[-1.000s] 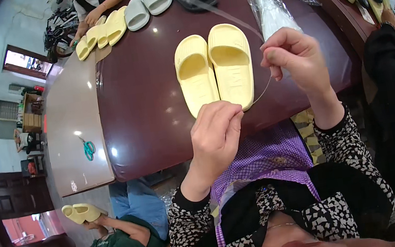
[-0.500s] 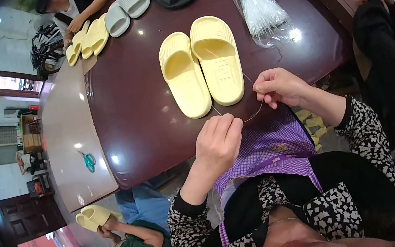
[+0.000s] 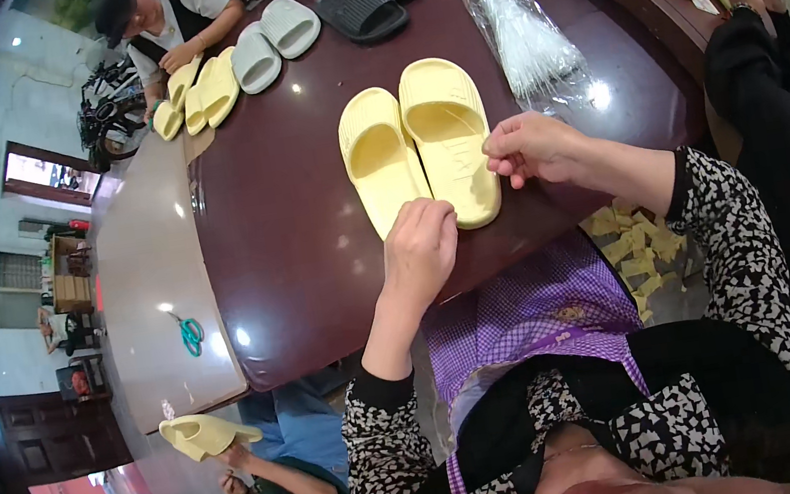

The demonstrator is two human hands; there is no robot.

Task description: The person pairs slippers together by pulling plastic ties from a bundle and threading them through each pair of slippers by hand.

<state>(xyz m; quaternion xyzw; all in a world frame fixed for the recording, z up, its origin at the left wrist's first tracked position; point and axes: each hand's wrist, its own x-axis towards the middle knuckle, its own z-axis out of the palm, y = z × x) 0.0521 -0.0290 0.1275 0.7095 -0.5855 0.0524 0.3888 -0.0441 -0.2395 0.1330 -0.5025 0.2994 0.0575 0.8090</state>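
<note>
A pair of pale yellow slides lies side by side on the dark red table, the left slide (image 3: 386,162) touching the right slide (image 3: 454,163). My left hand (image 3: 421,248) is closed in a pinch at the heel end, between the two slides, and covers part of the left one. My right hand (image 3: 532,147) pinches beside the right slide's outer edge. A thin clear plastic tie (image 3: 471,123) shows faintly across the right slide toward my right fingers. Its run to my left fingers is too fine to follow now.
Scissors (image 3: 191,336) with teal handles lie at left. A plastic bag of thin white ties (image 3: 534,50) is at far right. Grey slides (image 3: 290,27), black slides (image 3: 362,14) and more yellow slides (image 3: 213,89) line the far side. Co-workers handle slides at far left, lower left and right.
Both hands have moved up, nearer the slides, the left now overlapping their heel end. The tie's loop between my hands no longer shows. The view has shifted slightly.
</note>
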